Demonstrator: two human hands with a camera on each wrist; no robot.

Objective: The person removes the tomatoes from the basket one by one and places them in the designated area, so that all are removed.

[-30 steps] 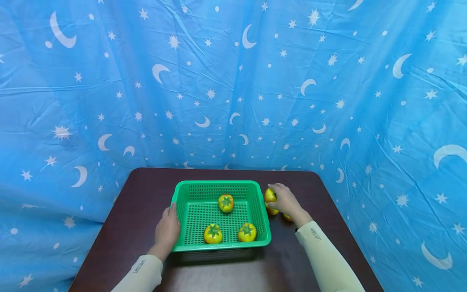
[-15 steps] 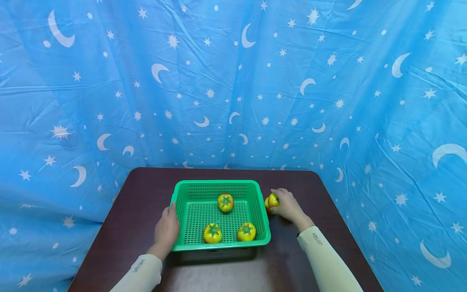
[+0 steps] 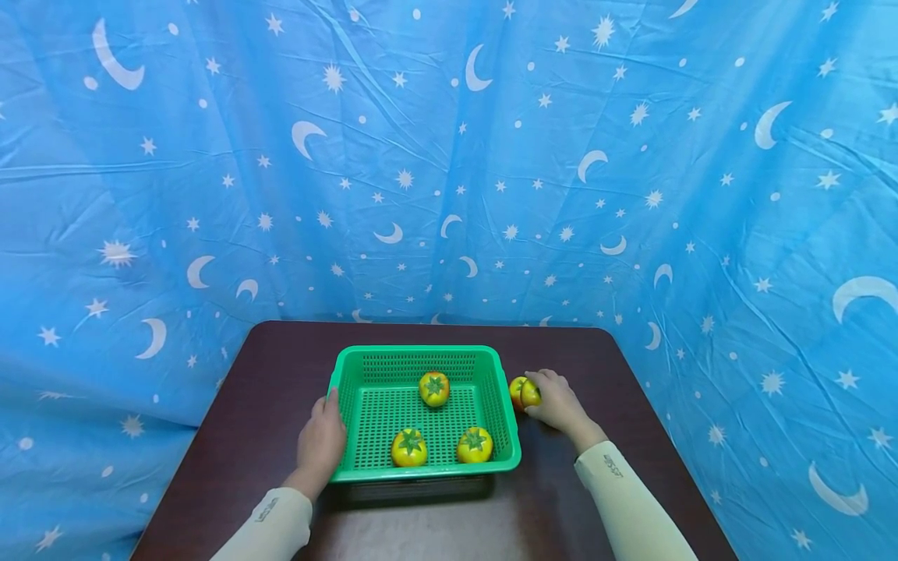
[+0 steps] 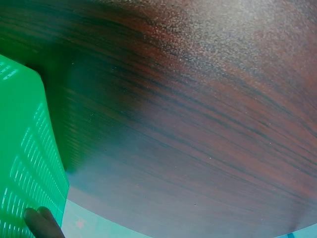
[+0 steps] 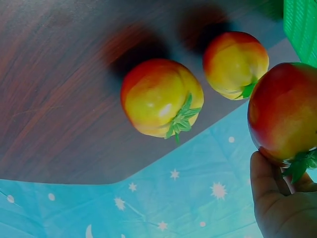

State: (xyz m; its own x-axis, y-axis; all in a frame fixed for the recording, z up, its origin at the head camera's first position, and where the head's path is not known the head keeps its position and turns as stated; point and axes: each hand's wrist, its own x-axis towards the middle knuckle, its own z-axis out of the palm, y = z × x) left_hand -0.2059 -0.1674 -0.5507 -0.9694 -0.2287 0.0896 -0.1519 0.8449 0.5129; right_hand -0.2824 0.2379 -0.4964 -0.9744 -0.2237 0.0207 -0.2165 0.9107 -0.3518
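Observation:
My left hand (image 3: 321, 440) grips the left rim of a green plastic basket (image 3: 421, 473), its thumb at the rim. In the left wrist view, fingertips (image 4: 37, 218) lie against the basket's slotted wall (image 4: 29, 163). Just right of the basket, my right hand (image 3: 557, 403) holds a yellow-red persimmon (image 5: 285, 111) between thumb and fingers, green leaves toward the palm. Two more persimmons show in the right wrist view: one (image 5: 235, 64) beside the held one, another (image 5: 161, 96) farther off on the table. In the head view the right hand hides part of this group.
Inside the basket sit three persimmons, one toward the back (image 3: 434, 389), one front left (image 3: 409, 449) and one front right (image 3: 475, 445). The dark wooden table (image 3: 281, 366) has rounded far corners. A blue curtain (image 3: 449, 195) with moons and stars hangs around it.
With its persimmon, my right hand has shifted slightly right and nearer, away from the basket's right wall. The left hand and the basket have stayed in place.

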